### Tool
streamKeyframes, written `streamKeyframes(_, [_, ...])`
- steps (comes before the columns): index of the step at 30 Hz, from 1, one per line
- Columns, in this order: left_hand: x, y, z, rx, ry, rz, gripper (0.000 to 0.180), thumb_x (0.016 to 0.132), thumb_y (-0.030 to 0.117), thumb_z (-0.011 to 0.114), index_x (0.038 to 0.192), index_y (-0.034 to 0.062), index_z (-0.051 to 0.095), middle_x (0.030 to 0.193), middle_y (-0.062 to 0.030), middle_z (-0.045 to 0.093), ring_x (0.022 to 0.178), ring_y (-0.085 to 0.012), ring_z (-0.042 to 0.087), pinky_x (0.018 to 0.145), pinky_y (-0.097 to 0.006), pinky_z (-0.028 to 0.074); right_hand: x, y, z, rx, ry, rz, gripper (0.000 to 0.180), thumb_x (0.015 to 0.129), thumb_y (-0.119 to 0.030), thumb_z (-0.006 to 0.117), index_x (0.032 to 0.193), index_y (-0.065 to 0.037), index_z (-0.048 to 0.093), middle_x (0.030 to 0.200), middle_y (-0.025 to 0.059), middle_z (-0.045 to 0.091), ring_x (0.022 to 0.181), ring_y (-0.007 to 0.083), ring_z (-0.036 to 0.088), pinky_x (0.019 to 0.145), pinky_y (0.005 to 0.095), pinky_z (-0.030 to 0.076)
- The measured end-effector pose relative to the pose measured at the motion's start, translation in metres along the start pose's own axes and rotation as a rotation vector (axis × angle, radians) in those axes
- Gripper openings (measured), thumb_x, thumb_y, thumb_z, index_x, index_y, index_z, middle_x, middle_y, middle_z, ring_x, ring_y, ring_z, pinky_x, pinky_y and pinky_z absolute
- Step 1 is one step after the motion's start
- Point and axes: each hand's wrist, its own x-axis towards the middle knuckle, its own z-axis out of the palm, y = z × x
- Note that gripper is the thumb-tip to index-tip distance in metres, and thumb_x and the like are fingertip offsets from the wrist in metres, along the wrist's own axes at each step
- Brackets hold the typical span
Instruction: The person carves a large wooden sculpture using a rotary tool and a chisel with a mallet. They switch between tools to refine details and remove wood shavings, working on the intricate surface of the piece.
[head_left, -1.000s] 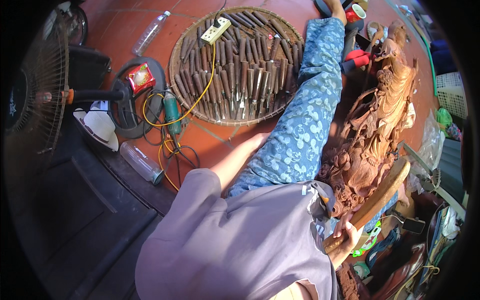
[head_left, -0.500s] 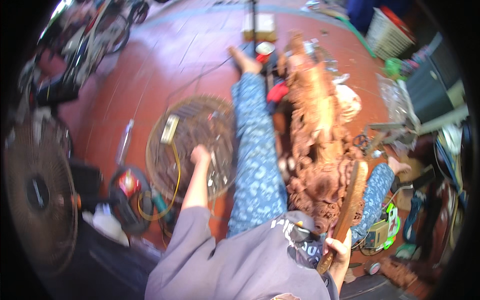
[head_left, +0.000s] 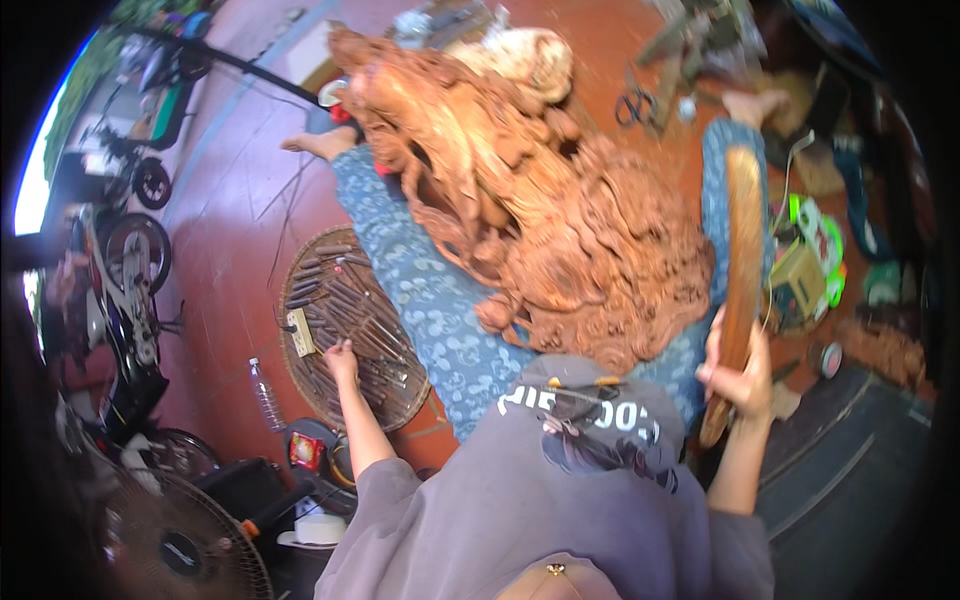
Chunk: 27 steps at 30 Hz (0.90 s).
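My left hand [head_left: 341, 361] is over a round woven tray [head_left: 300, 385] on my left, its fingers drawn together among several slim chisels [head_left: 345, 300]. Whether anything is pinched there is too small to tell. My right hand [head_left: 738, 375] grips the lower part of a long, club-like wooden mallet [head_left: 742, 240], which points away from me beside my right leg. A large reddish-brown wood carving [head_left: 560, 240], with deeply cut folds and curls, lies between my outstretched legs. Its near end comes close to my shirt.
A cream power strip [head_left: 299, 332] rests on the tray's left edge, near a plastic bottle [head_left: 265, 395]. A fan [head_left: 180, 545] stands at lower left, motorbikes [head_left: 130, 325] beyond it. Scissors [head_left: 635, 105] and a bright green-rimmed thing [head_left: 825, 250] lie to the right.
The view has swung, so the carving now slants up to the left. My left hand stays over the tray, its fingers seen more clearly. The mallet is now apart from the carving, farther right.
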Motion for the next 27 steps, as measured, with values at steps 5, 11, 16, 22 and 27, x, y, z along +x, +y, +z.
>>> streamKeyframes(5, [-0.033, 0.114, -0.05, -0.007, 0.269, 0.476, 0.044, 0.092, 0.034, 0.059, 0.114, -0.0033, 0.052, 0.09, -0.0118, 0.059, 0.081, -0.0204, 0.059, 0.074, -0.033, 0.048, 0.043, -0.043, -0.055, -0.698, 0.242, -0.4, 0.072, 0.062, -0.007, 0.072, 0.127, 0.005, 0.045, 0.094, 0.0076, 0.059, 0.082, 0.0139, 0.059, 0.067, 0.028, 0.048])
streamKeyframes(11, [-0.14, 0.365, -0.094, -0.775, -0.227, 0.551, 0.045, 0.095, 0.045, 0.049, 0.123, 0.0102, 0.046, 0.09, -0.007, 0.051, 0.067, -0.0137, 0.049, 0.058, -0.021, 0.044, 0.156, -0.088, -0.069, -0.952, 0.188, -0.821, 0.056, 0.076, -0.004, 0.067, 0.128, 0.006, 0.048, 0.113, 0.0123, 0.062, 0.105, 0.0176, 0.058, 0.092, 0.031, 0.044])
streamKeyframes(16, [-0.193, 0.477, -0.066, -1.017, -1.197, 0.588, 0.042, 0.099, 0.037, 0.044, 0.122, 0.0019, 0.044, 0.078, -0.0029, 0.037, 0.065, -0.0125, 0.033, 0.06, -0.024, 0.033, 0.203, -0.061, -0.065, -0.906, 0.082, -0.77, 0.057, 0.076, -0.004, 0.067, 0.129, 0.006, 0.048, 0.113, 0.0124, 0.061, 0.105, 0.0177, 0.058, 0.092, 0.0311, 0.044])
streamKeyframes(22, [-0.233, 0.509, -0.016, -0.861, -1.325, 0.609, 0.031, 0.095, 0.029, 0.053, 0.115, 0.0065, 0.049, 0.083, -0.0015, 0.043, 0.07, -0.0109, 0.036, 0.064, -0.025, 0.03, 0.192, -0.007, -0.035, -0.677, -0.07, -0.679, 0.058, 0.075, -0.003, 0.067, 0.129, 0.006, 0.047, 0.114, 0.0126, 0.061, 0.106, 0.0178, 0.058, 0.092, 0.0313, 0.044])
streamKeyframes(27, [-0.235, 0.509, 0.021, -0.568, -1.491, 0.603, 0.047, 0.1, 0.032, 0.031, 0.059, 0.0159, 0.046, 0.052, 0.0028, 0.04, 0.057, -0.0104, 0.034, 0.059, -0.027, 0.027, 0.141, 0.018, 0.005, -0.47, -0.17, -0.541, 0.058, 0.075, -0.003, 0.067, 0.129, 0.006, 0.047, 0.114, 0.0128, 0.061, 0.106, 0.018, 0.058, 0.093, 0.0314, 0.044])
